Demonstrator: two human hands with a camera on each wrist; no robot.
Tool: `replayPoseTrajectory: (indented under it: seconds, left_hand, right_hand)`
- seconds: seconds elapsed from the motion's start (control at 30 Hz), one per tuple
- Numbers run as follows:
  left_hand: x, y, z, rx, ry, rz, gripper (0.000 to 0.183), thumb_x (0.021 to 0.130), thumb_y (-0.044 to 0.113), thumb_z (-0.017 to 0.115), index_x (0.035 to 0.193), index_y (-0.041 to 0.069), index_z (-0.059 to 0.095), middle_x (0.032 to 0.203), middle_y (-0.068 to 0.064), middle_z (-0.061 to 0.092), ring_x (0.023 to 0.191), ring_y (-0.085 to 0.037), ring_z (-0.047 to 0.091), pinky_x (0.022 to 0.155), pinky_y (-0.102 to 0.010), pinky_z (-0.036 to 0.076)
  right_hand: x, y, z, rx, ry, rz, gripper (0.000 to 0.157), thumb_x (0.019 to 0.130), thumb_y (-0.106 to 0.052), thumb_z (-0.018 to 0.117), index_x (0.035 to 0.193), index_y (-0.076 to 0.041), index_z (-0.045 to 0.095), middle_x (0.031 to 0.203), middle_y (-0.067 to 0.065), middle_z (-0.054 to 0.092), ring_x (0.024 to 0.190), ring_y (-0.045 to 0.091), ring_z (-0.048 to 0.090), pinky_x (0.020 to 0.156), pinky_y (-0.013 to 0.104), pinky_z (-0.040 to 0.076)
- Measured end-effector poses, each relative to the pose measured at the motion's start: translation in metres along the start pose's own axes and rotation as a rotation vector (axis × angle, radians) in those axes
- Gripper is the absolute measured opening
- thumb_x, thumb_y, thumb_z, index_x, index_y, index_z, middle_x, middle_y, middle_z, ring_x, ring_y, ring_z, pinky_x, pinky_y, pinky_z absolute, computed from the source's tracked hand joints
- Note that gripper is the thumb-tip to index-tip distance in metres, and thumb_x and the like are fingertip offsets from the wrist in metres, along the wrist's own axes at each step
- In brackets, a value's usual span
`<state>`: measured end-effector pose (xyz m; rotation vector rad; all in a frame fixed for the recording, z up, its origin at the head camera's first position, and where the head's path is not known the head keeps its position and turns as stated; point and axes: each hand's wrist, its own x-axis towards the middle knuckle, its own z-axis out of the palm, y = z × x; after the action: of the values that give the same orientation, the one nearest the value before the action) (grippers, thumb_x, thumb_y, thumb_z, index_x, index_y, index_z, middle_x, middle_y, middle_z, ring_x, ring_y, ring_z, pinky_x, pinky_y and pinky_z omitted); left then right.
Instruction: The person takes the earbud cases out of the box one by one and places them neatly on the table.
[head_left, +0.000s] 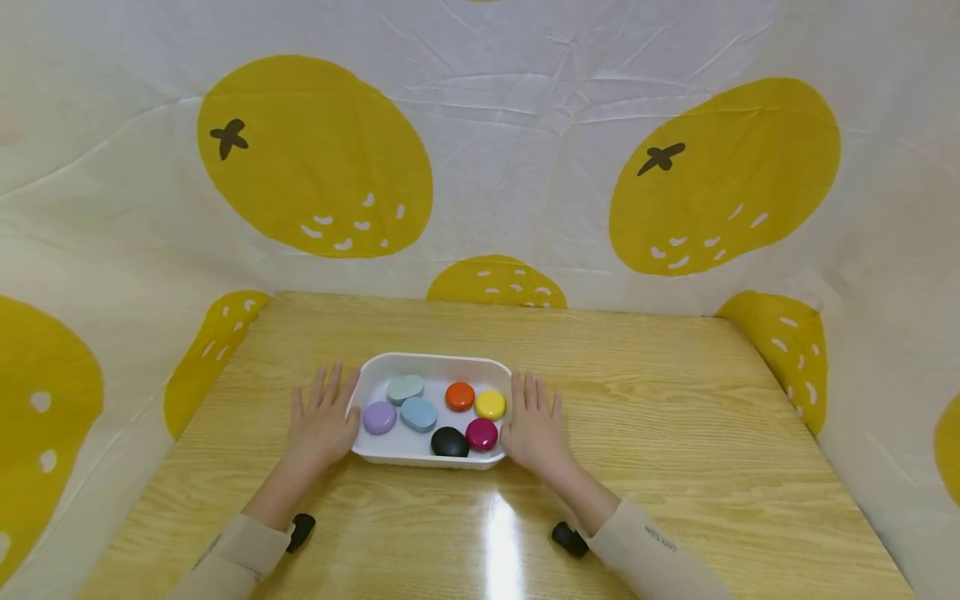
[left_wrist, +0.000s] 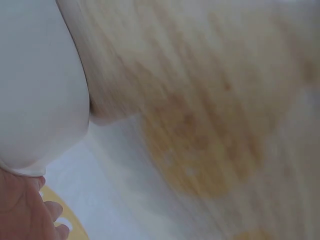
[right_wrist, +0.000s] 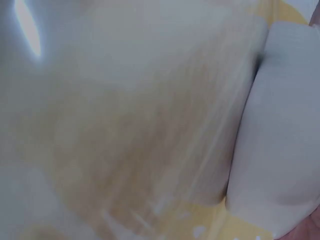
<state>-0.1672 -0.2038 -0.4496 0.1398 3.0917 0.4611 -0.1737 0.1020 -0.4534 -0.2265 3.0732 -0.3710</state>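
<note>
Beige sleeves (head_left: 243, 557) are closest to my head cam, both cut off at the bottom of the picture, each with a black piece (head_left: 570, 540) by the cuff that I can't really make out. Near edge of the bench (head_left: 675, 400) is out of shot too. Wrist feeds are pretty rough: blurry bench, the side of the white tray (head_left: 431, 459), and only bits of each hand at the picture edges.

That tray sits around the middle of the bench, a little nearer the left edge than the right. It's got seven smooth pebbles in it: purple (head_left: 379, 417), pale green (head_left: 405, 387), light blue (head_left: 418, 414), orange (head_left: 460, 396), yellow (head_left: 491, 405), magenta (head_left: 482, 434) and black (head_left: 450, 440). Bottom of the black one is hidden by the tray's near wall. Can't tell if the green and blue ones touch.

Cloth (head_left: 517, 167) with yellow fruit prints hangs round the far edge and both sides, and there's glare (head_left: 502, 542) on the bench between the arms.

Pose-wise, my left hand (head_left: 322, 425) is against the tray's left end, right hand (head_left: 536, 427) against its right end. Fingers are straight on both, slightly apart, aimed at the bench's far edge.
</note>
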Motion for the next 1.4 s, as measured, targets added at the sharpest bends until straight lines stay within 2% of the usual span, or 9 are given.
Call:
replayPoseTrajectory:
  seconds: [0.5, 0.83, 1.1, 1.4]
  left_hand:
    - [-0.026, -0.007, 0.001, -0.001, 0.046, 0.038, 0.054, 0.095, 0.024, 0.037, 0.145, 0.009, 0.022, 0.151, -0.021, 0.008, 0.138, -0.038, -0.003, 0.105, -0.059, -0.011]
    - [-0.043, -0.007, 0.000, -0.010, 0.056, 0.034, 0.055, 0.095, 0.023, 0.037, 0.146, 0.011, 0.020, 0.151, -0.020, 0.006, 0.138, -0.037, -0.005, 0.105, -0.057, -0.015]
    - [-0.045, -0.008, 0.002, 0.006, 0.074, 0.028, 0.055, 0.094, 0.023, 0.039, 0.145, 0.010, 0.023, 0.151, -0.021, 0.010, 0.138, -0.039, 0.000, 0.105, -0.060, -0.009]
    - [-0.044, -0.011, 0.006, 0.004, 0.063, 0.024, 0.055, 0.095, 0.025, 0.037, 0.146, 0.013, 0.019, 0.152, -0.019, 0.006, 0.138, -0.039, -0.003, 0.104, -0.059, -0.013]
  right_hand:
    - [-0.034, -0.013, 0.005, -0.034, 0.032, -0.029, 0.068, 0.086, -0.023, 0.046, 0.144, 0.001, 0.020, 0.149, 0.018, 0.021, 0.136, 0.037, 0.018, 0.108, 0.057, 0.010]
    - [-0.045, -0.018, 0.007, -0.020, 0.004, -0.033, 0.068, 0.086, -0.023, 0.045, 0.144, 0.001, 0.018, 0.149, 0.018, 0.021, 0.137, 0.037, 0.017, 0.108, 0.057, 0.008]
    - [-0.047, -0.019, 0.007, -0.026, -0.006, -0.035, 0.070, 0.086, -0.023, 0.046, 0.144, 0.001, 0.017, 0.149, 0.019, 0.020, 0.137, 0.037, 0.015, 0.108, 0.057, 0.007]
    - [-0.045, -0.019, 0.006, 0.018, -0.016, -0.042, 0.069, 0.085, -0.020, 0.048, 0.143, 0.004, 0.018, 0.149, 0.020, 0.019, 0.136, 0.038, 0.016, 0.108, 0.057, 0.008]
